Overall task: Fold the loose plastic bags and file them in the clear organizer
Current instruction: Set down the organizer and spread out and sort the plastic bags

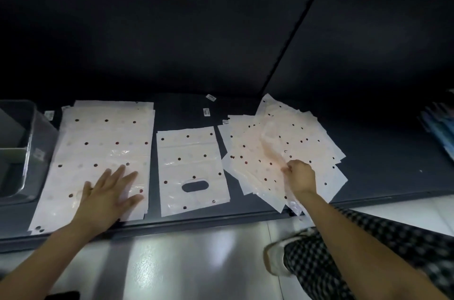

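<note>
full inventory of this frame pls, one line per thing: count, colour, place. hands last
large bag stack: one neat pile, count unclear, pale pink with dark dots, shelf left
single bag: one, same print, cut-out handle toward the near edge, shelf middle
loose bag pile: many, fanned out, same print, shelf right
clear organizer: one, see-through, far left
stickers: several, small, white, scattered on the shelf
shelf: one, dark
blue items: unclear, far right edge
checked trouser leg: one, black-white, lower right
shoe: one, white
left hand: flat on large bag stack
right hand: pinching a bag in loose bag pile
</note>
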Demonstrator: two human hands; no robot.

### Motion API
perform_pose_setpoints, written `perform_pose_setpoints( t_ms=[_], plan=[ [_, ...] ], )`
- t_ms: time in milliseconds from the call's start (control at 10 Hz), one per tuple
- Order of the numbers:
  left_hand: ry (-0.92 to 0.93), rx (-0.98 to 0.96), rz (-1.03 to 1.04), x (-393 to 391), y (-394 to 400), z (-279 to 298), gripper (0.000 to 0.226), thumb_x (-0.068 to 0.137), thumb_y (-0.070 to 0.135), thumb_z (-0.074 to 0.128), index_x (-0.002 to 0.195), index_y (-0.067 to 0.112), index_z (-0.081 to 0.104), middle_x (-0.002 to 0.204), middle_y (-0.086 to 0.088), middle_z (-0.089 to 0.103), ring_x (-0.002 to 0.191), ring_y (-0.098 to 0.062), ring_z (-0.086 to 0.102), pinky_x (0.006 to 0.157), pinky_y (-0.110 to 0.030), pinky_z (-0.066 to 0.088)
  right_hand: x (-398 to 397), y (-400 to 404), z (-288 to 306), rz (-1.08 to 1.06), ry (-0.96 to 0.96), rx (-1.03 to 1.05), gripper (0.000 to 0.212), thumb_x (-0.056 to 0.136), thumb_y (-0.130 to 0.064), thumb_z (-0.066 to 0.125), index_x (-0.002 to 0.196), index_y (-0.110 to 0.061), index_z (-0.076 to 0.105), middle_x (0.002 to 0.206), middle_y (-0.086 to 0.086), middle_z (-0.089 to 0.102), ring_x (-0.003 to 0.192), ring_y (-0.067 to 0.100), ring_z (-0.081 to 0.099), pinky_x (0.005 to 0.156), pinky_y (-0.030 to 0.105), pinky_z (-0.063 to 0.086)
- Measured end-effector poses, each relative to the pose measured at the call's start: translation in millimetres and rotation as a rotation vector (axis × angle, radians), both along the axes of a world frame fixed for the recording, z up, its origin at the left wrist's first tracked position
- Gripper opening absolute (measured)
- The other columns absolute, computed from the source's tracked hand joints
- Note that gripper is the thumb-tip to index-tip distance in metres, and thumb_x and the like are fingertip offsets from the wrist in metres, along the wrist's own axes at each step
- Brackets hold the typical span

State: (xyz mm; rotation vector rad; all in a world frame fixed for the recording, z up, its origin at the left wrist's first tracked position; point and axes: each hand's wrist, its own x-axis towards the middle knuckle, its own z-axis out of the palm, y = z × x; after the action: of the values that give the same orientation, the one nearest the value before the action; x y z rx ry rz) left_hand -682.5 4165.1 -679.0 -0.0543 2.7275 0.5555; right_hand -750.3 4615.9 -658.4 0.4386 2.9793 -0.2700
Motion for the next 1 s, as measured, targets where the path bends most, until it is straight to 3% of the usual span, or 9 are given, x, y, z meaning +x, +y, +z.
perform_pose_setpoints(
  t_ms=[200, 300, 400, 500, 600, 700, 800, 900, 1000],
  plan=[
    [0.095, 0.143, -0.044, -1.7, 29.2, 17.0, 0.058, 0.090, 0.045, 0.053, 0.144, 0.032, 0.033, 0.158, 0.004, 0.015, 0.146, -0.016, 0.006, 0.117, -0.041, 0.008, -0.7, -25.2, 25.1, 0.020, 0.110, -0.197, 0.056, 0.085, -0.045, 0.062, 0.056, -0.017, 0.024, 0.051, -0.003, 0.028, 0.050, 0.016, 0.026, 0.045, 0.028, 0.017],
    [0.176, 0.364, -0.031, -1.8, 54.0, 32.6, 0.051, 0.090, 0.038, 0.058, 0.139, 0.029, 0.044, 0.150, 0.007, 0.033, 0.140, -0.012, 0.026, 0.112, -0.027, 0.023, -9.4, -60.0, 39.9, 0.121, 0.102, -0.347, 0.048, 0.090, -0.032, 0.061, 0.058, -0.018, 0.028, 0.054, -0.002, 0.037, 0.054, 0.019, 0.036, 0.050, 0.030, 0.025],
    [0.071, 0.655, 0.056, -0.1, 79.2, 53.9, 0.043, 0.087, 0.043, 0.058, 0.128, 0.039, 0.048, 0.133, 0.014, 0.051, 0.120, -0.005, 0.048, 0.096, -0.016, 0.033, -12.4, -101.0, 48.3, 0.295, 0.132, -0.381, 0.034, 0.093, -0.021, 0.057, 0.065, -0.014, 0.041, 0.069, 0.009, 0.061, 0.064, 0.027, 0.055, 0.058, 0.032, 0.040],
    [-0.115, 1.036, 0.303, -3.1, 90.8, 69.3, 0.051, 0.078, 0.056, 0.051, 0.126, 0.040, 0.044, 0.127, 0.001, 0.057, 0.111, -0.010, 0.058, 0.091, -0.024, 0.044, -1.9, -139.1, 55.9, 0.627, 0.154, -0.308, 0.025, 0.090, -0.006, 0.056, 0.068, -0.014, 0.046, 0.076, 0.011, 0.067, 0.060, 0.023, 0.057, 0.057, 0.028, 0.044],
    [-0.215, 1.299, 0.590, -6.1, 84.0, 71.3, 0.050, 0.084, 0.059, 0.045, 0.126, 0.035, 0.034, 0.124, -0.010, 0.058, 0.107, -0.026, 0.063, 0.090, -0.038, 0.051, 8.4, -150.2, 47.9, 0.948, 0.205, -0.109, 0.019, 0.068, 0.010, 0.055, 0.076, -0.006, 0.060, 0.078, 0.010, 0.065, 0.060, 0.020, 0.054, 0.056, 0.021, 0.036],
    [-0.242, 1.430, 0.734, -3.9, 74.0, 64.4, 0.050, 0.087, 0.056, 0.047, 0.130, 0.042, 0.025, 0.123, -0.014, 0.057, 0.101, -0.031, 0.067, 0.082, -0.042, 0.054, 11.8, -140.3, 32.2, 1.021, -0.065, -0.019, 0.036, 0.085, 0.001, 0.050, 0.119, -0.008, 0.059, 0.131, 0.009, 0.055, 0.115, 0.027, 0.054, 0.093, 0.033, 0.044],
    [-0.252, 1.410, 0.750, 0.0, 73.2, 52.2, 0.060, 0.088, 0.044, 0.057, 0.139, 0.046, 0.026, 0.124, 0.000, 0.056, 0.098, -0.027, 0.068, 0.074, -0.038, 0.058, 11.9, -130.0, 22.8, 0.922, -0.234, -0.035, 0.037, 0.098, -0.013, 0.038, 0.133, -0.010, 0.051, 0.138, 0.009, 0.049, 0.126, 0.028, 0.045, 0.104, 0.037, 0.036],
    [-0.237, 1.326, 0.720, 3.4, 80.2, 40.3, 0.035, 0.089, 0.033, 0.060, 0.124, 0.034, 0.052, 0.116, 0.009, 0.060, 0.101, -0.016, 0.064, 0.067, -0.029, 0.058, 11.4, -123.8, 17.8, 0.853, -0.210, -0.148, 0.039, 0.100, -0.018, 0.036, 0.137, -0.016, 0.049, 0.145, 0.003, 0.043, 0.133, 0.023, 0.040, 0.110, 0.032, 0.030],
    [-0.278, 1.265, 0.677, 4.8, 86.7, 32.6, 0.020, 0.091, 0.029, 0.059, 0.101, 0.015, 0.070, 0.100, -0.002, 0.072, 0.093, -0.013, 0.068, 0.063, -0.021, 0.056, 4.0, -110.9, 8.6, 0.732, -0.083, -0.169, 0.049, 0.095, -0.007, 0.041, 0.142, -0.023, 0.042, 0.155, -0.002, 0.023, 0.139, 0.024, 0.030, 0.110, 0.039, 0.031]
  ],
)
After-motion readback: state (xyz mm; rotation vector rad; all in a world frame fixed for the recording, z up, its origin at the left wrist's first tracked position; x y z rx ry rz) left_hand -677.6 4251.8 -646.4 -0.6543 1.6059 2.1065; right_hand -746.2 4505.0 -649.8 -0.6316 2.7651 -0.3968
